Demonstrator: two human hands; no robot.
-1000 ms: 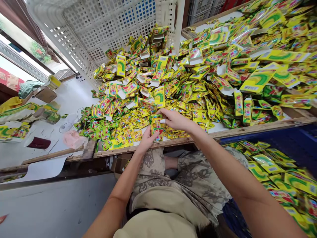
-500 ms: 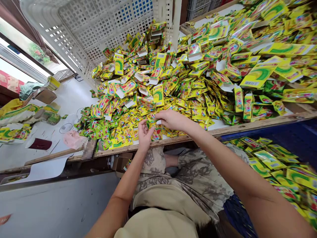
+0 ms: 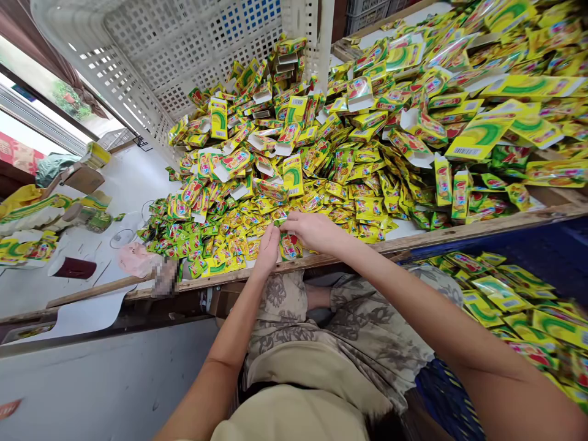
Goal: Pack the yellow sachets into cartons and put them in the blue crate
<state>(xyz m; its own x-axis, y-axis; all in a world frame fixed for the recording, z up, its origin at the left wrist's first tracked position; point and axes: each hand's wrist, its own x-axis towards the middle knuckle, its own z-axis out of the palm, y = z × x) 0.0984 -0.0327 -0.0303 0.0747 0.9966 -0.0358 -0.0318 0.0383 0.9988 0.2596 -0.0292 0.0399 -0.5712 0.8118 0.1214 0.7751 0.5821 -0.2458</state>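
Note:
A big heap of small yellow-green sachets (image 3: 321, 159) and folded cartons covers the wooden-edged table (image 3: 482, 226). At its near edge my left hand (image 3: 267, 250) and my right hand (image 3: 312, 231) meet over a few sachets (image 3: 290, 245), fingers pinched on them. My right fingertips sit at the top of the little stack. My left hand closes on its left side. A finger of the right hand carries white tape, partly hidden now.
A white lattice crate (image 3: 184, 55) lies tipped behind the heap. A blue bin (image 3: 551, 257) at the right holds more yellow packets. To the left, a white surface (image 3: 92, 257) carries a pink cloth, a dark red item and bags. My lap is below the table edge.
My left hand rose from the table edge up to the right hand. Both hands closed together on the sachets and shifted slightly left. The view tilted a little.

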